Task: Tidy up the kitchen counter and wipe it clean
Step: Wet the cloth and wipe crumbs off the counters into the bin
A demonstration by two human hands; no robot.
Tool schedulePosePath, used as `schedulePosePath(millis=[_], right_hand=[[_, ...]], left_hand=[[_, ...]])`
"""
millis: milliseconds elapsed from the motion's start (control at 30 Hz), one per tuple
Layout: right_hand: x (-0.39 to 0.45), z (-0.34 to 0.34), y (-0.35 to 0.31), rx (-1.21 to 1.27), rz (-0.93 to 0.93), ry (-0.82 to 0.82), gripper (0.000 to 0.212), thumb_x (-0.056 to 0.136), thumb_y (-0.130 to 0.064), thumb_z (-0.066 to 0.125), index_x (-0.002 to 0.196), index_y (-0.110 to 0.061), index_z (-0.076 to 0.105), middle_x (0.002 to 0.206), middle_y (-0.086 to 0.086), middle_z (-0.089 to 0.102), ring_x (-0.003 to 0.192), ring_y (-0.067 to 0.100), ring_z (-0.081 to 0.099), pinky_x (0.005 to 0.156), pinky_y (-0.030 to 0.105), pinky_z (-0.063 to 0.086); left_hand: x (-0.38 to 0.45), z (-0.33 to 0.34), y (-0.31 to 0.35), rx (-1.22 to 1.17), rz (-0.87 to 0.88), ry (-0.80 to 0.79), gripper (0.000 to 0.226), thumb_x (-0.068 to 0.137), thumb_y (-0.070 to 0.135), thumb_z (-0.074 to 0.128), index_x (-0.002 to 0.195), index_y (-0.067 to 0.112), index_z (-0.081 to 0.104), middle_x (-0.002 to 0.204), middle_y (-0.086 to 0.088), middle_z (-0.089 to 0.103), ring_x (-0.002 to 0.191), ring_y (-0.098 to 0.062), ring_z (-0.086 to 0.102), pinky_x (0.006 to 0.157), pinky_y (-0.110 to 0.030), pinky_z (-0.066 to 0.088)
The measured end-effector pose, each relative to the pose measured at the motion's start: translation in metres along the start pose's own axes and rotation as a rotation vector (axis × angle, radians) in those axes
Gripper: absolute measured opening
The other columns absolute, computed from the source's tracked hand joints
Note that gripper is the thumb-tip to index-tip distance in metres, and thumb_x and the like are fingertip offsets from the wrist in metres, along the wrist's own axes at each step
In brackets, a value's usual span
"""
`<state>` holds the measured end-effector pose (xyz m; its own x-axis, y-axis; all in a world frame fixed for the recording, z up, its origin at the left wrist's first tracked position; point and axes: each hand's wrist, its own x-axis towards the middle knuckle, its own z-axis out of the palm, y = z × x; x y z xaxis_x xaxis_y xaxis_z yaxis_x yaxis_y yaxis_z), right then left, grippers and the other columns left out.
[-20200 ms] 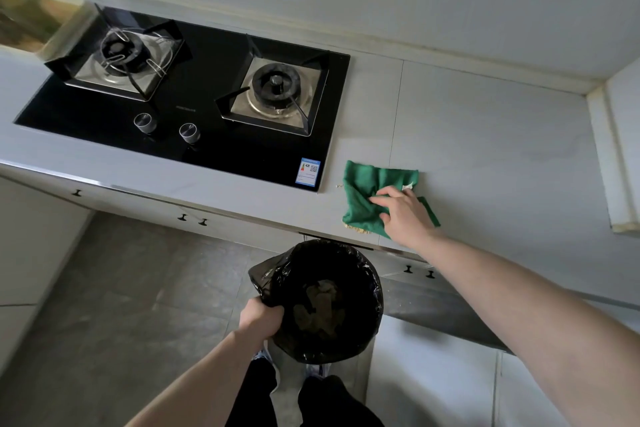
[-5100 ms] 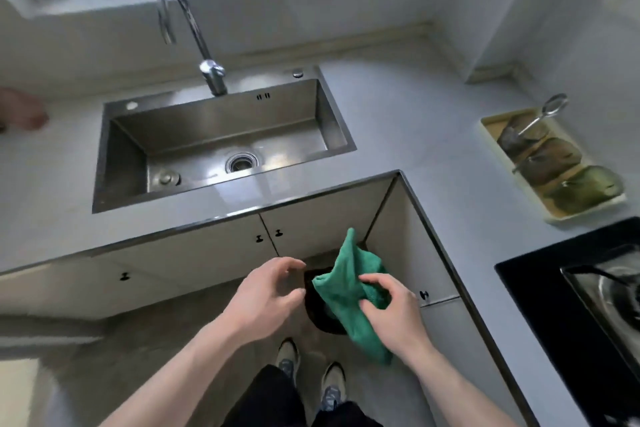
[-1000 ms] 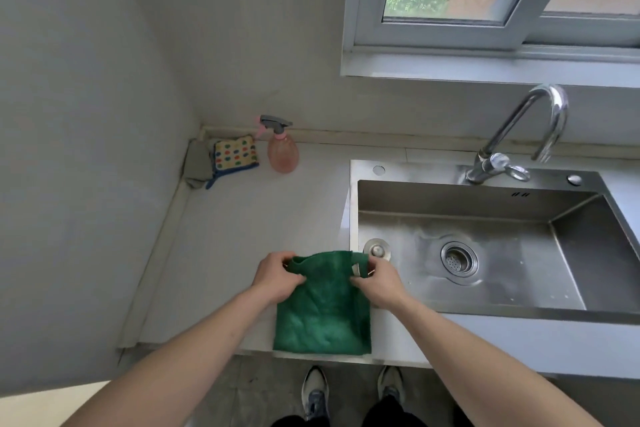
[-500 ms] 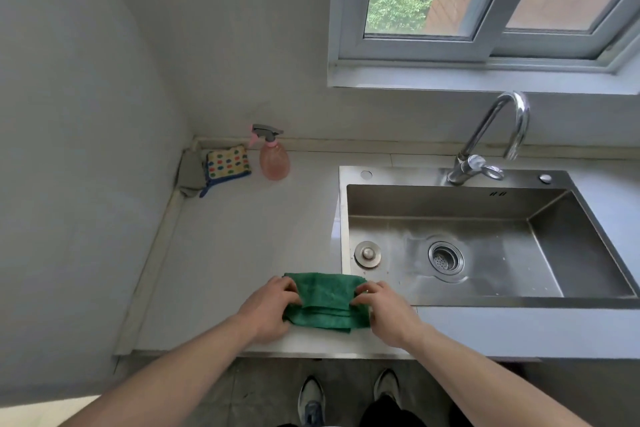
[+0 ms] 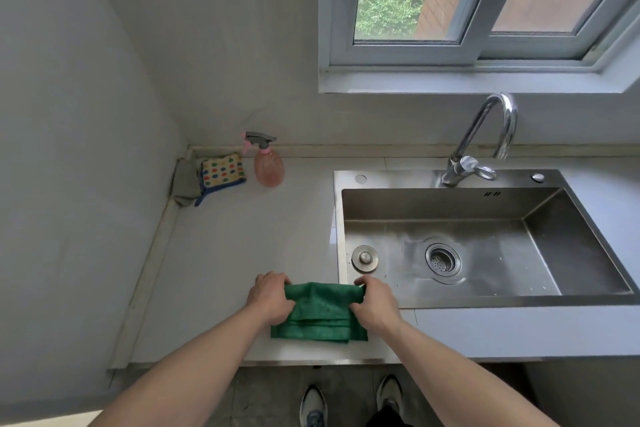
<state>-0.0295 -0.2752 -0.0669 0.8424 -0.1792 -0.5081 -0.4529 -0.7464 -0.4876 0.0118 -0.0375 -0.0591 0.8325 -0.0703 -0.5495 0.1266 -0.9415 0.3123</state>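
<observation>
We judge the tidying nearly done: the counter (image 5: 242, 253) looks bare and clean around us, with only a spray bottle (image 5: 268, 163), a dotted sponge (image 5: 222, 170) and a grey rag (image 5: 185, 184) set against the back corner, and the sink (image 5: 485, 246) holds nothing but its stopper (image 5: 364, 257) and drain. Whether every stretch of counter has been wiped we cannot tell from here, since only this part shows. What seems left is putting away the green cloth (image 5: 318, 314), which lies on the counter at the front edge, just left of the sink and in several layers. Our 2 hands work it from either end: the left hand (image 5: 272, 298) is closed on the cloth's left upper corner, the right hand (image 5: 375, 302) is closed on its right upper corner, knuckles up, with the top edge drawn straight between them. Both forearms reach in from below, roughly symmetric, wrists low over the counter. We read this as 1 more fold in progress, though the pinch itself is hidden under the fingers.
</observation>
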Motion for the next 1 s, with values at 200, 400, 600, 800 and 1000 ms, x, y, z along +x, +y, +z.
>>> schedulePosePath(millis=[200,400,600,800,1000], right_hand=[[0.002,-0.053,-0.009,0.315,-0.043,-0.001,0.016,0.077,-0.013,0.067,0.088,-0.025,0.064,0.088,-0.002,0.071,0.083,0.015,0.069,0.068,0.030,0.057],[0.008,-0.140,-0.036,0.476,-0.149,0.101,0.010,0.086,-0.012,0.070,0.093,-0.017,0.066,0.095,-0.002,0.074,0.092,0.013,0.068,0.066,0.018,0.046],[0.034,-0.220,-0.071,0.662,-0.176,0.225,0.015,0.092,-0.018,0.071,0.103,-0.014,0.063,0.098,0.002,0.073,0.091,0.015,0.069,0.078,0.028,0.054],[0.073,-0.285,-0.097,0.780,-0.181,0.295,0.025,0.092,-0.026,0.074,0.109,-0.018,0.058,0.111,0.005,0.070,0.102,0.018,0.069,0.096,0.044,0.057],[0.104,-0.348,-0.128,0.679,-0.190,0.385,0.037,0.093,-0.032,0.072,0.120,-0.018,0.053,0.114,0.004,0.062,0.109,0.022,0.063,0.101,0.038,0.051]], left_hand=[[0.004,-0.048,0.014,-0.332,0.048,0.016,0.013,0.081,0.022,0.074,0.092,0.025,0.067,0.097,0.003,0.070,0.091,-0.018,0.064,0.072,-0.028,0.052],[0.008,-0.128,0.069,-0.661,0.159,0.019,0.007,0.094,0.011,0.063,0.100,0.011,0.067,0.099,-0.008,0.071,0.094,-0.023,0.066,0.074,-0.033,0.049],[0.028,-0.192,0.129,-0.946,0.195,0.134,0.023,0.091,-0.006,0.058,0.101,0.015,0.057,0.105,-0.013,0.061,0.096,-0.027,0.059,0.083,-0.043,0.051],[0.059,-0.239,0.174,-0.994,0.232,0.297,0.025,0.089,0.010,0.073,0.092,0.022,0.052,0.103,-0.012,0.063,0.093,-0.029,0.062,0.087,-0.048,0.055],[0.083,-0.289,0.230,-1.035,0.296,0.416,0.023,0.090,0.004,0.075,0.079,0.019,0.062,0.081,-0.002,0.065,0.080,-0.023,0.063,0.083,-0.038,0.055]])
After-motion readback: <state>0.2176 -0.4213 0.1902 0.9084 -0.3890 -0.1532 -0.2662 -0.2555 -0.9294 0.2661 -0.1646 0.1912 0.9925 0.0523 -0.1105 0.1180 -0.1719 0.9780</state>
